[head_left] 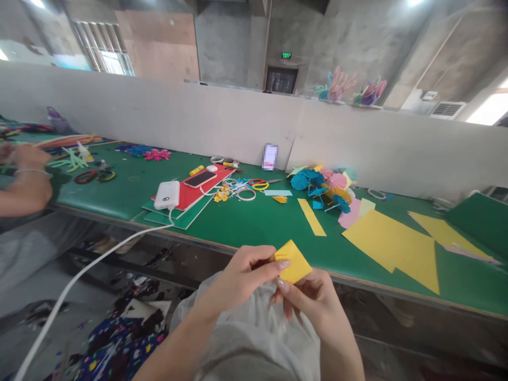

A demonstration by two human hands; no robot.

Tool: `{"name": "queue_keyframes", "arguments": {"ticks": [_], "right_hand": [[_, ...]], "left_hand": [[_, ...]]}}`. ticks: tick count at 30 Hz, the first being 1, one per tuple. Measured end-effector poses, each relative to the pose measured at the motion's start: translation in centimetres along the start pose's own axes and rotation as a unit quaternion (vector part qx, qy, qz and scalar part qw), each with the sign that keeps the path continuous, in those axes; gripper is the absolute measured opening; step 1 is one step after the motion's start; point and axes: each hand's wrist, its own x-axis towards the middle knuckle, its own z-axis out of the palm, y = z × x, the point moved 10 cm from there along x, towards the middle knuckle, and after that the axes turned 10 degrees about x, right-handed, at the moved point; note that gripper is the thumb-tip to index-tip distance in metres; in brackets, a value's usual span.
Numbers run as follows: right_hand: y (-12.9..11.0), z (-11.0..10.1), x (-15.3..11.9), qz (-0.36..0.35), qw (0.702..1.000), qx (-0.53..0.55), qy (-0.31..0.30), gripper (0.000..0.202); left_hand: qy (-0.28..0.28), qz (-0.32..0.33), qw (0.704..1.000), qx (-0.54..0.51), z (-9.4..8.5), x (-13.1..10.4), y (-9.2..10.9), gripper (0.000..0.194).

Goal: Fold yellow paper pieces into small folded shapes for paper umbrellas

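Observation:
A small yellow paper square, seemingly folded, is held over my lap at the table's front edge. My left hand pinches its left corner between thumb and fingers. From below, my right hand grips the lower edge, thumb in front and some fingers hidden behind. Beyond the hands, a yellow paper strip lies on the green table. Large yellow paper sheets are spread to the right. Blue, pink and yellow paper umbrellas are heaped near the partition.
Scissors, a tape roll and paper scraps lie mid-table. To the left are a phone and a white power bank, its cable hanging over the edge. Another phone leans on the partition. A co-worker's arm is at far left.

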Motion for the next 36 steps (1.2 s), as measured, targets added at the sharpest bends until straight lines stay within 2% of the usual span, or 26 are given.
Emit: {"name": "queue_keyframes", "arguments": {"ticks": [8, 13, 17, 21, 24, 27, 30, 33, 36], "right_hand": [[0.1, 0.0, -0.1, 0.0, 1.0, 0.009, -0.007, 0.022], [0.2, -0.1, 0.0, -0.003, 1.0, 0.02, -0.008, 0.02], [0.1, 0.2, 0.0, -0.001, 0.999, 0.029, -0.015, 0.019], [-0.1, 0.1, 0.0, -0.009, 0.999, 0.047, -0.009, 0.017], [-0.1, -0.2, 0.0, -0.012, 0.999, 0.045, 0.004, 0.02], [0.2, -0.2, 0.1, 0.0, 0.999, 0.039, -0.001, 0.02], [0.4, 0.1, 0.1, 0.009, 1.0, 0.025, -0.015, 0.02], [0.3, 0.3, 0.0, 0.008, 1.0, 0.008, -0.021, 0.022], [0.1, 0.4, 0.0, 0.007, 1.0, 0.009, -0.02, 0.026]], "left_hand": [[0.007, 0.004, 1.0, 0.009, 0.0, 0.0, 0.1, 0.033], [-0.012, 0.007, 1.0, -0.022, 0.5, 0.1, 0.0, 0.033], [0.006, 0.025, 1.0, 0.011, -0.2, 0.2, 0.1, 0.039], [0.048, 0.028, 0.997, 0.057, -1.5, 0.0, -0.1, 0.045], [0.048, 0.037, 0.994, 0.086, -1.5, -0.1, 0.3, 0.05], [0.007, 0.017, 0.995, 0.094, -0.4, 0.0, 0.1, 0.039], [-0.023, -0.009, 0.998, 0.059, 0.3, 0.2, -0.3, 0.03], [-0.014, 0.0, 0.999, 0.029, 0.1, 0.4, 0.0, 0.029], [0.016, 0.018, 0.998, 0.064, -0.6, 0.4, 0.5, 0.03]]}}
